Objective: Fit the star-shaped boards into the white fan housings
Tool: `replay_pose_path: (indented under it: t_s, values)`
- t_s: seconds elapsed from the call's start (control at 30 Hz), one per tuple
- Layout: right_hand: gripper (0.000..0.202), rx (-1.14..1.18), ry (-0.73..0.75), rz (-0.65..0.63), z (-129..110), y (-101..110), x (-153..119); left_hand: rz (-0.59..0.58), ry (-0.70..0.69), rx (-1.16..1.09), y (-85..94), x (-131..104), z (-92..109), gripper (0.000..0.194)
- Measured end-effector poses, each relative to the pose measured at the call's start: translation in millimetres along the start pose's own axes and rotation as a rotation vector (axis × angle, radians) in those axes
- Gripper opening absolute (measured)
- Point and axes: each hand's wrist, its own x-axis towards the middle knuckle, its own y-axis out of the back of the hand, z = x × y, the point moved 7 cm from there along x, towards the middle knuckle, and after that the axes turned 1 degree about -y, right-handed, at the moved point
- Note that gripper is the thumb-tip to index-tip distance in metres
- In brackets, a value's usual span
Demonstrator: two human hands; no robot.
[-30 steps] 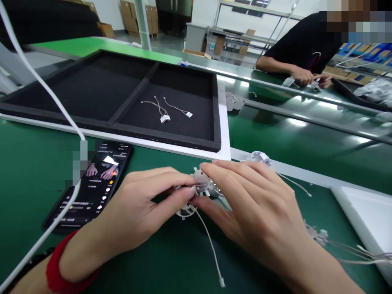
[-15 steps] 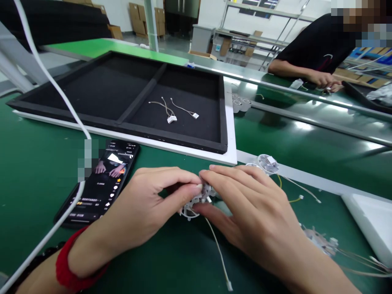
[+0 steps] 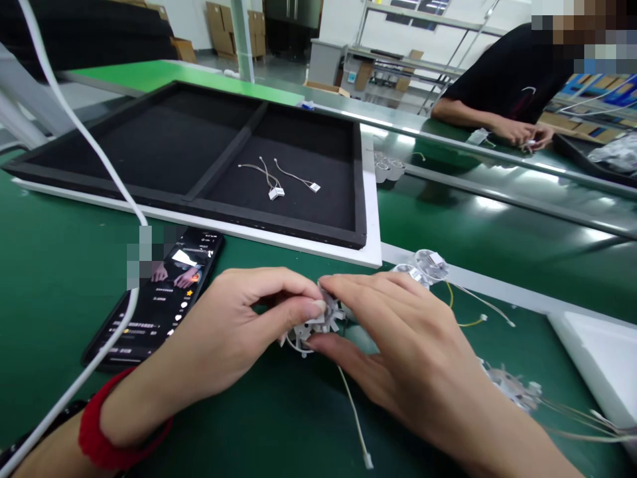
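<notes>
Between both hands is a pale round plastic frame (image 3: 301,342) with small teeth and ribs, partly covered by my fingers. My left hand (image 3: 249,325) pinches its upper side with thumb and forefinger. My right hand (image 3: 398,338) curves around its right side, thumb at the lower edge and fingertips at the top. A thin pale cable (image 3: 354,415) with a white plug runs down from it onto the green table (image 3: 239,425). Similar round parts (image 3: 430,264) with yellow and white leads lie just beyond my right hand.
A black divided tray (image 3: 298,229) on a white board holds several short cables with white tags (image 3: 277,192). Left of my hands lies a phone (image 3: 174,285), with a white cord (image 3: 94,143) hanging across. Another part (image 3: 512,388) and white foam (image 3: 597,358) are at right. A co-worker's hands (image 3: 527,135) work across the bench.
The view has shifted slightly. My fingers have moved a little on the round frame, which now shows more of its toothed middle. Both hands keep hold of it.
</notes>
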Motion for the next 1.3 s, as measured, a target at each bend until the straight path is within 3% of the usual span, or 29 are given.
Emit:
replay_pose_path:
  t_s: [0.3,0.47,0.63,0.73,0.77,0.83,1.0,1.3]
  values:
    - [0.015,-0.085,-0.027,0.011,2,3,1,-0.037,-0.063,0.082,-3.0,-2,1,0.020]
    - [0.012,-0.043,-0.002,-0.015,-2,1,2,0.027,-0.069,0.067,-1.6,0,7,0.020]
    - [0.014,-0.021,-0.020,0.021,-3,1,2,0.022,0.005,-0.012,-3.2,-2,0,0.015]
    - [0.019,0.041,-0.042,0.065,-2,4,1,0.080,0.032,-0.043,1.4,-3,-6,0.004]
    - [0.021,0.073,-0.062,0.064,0,4,1,0.094,0.043,-0.060,2.6,-3,-7,0.009]
    - [0.024,0.139,-0.113,0.043,3,3,-1,0.052,0.091,-0.140,0.0,-2,-13,0.018]
    - [0.036,0.347,-0.276,-0.034,11,-3,-5,-0.204,0.284,-0.445,-19.1,-2,-24,0.026]
    - [0.032,0.766,-0.512,-0.145,25,-5,-4,-0.237,0.346,-0.694,-19.0,-3,-25,0.011]
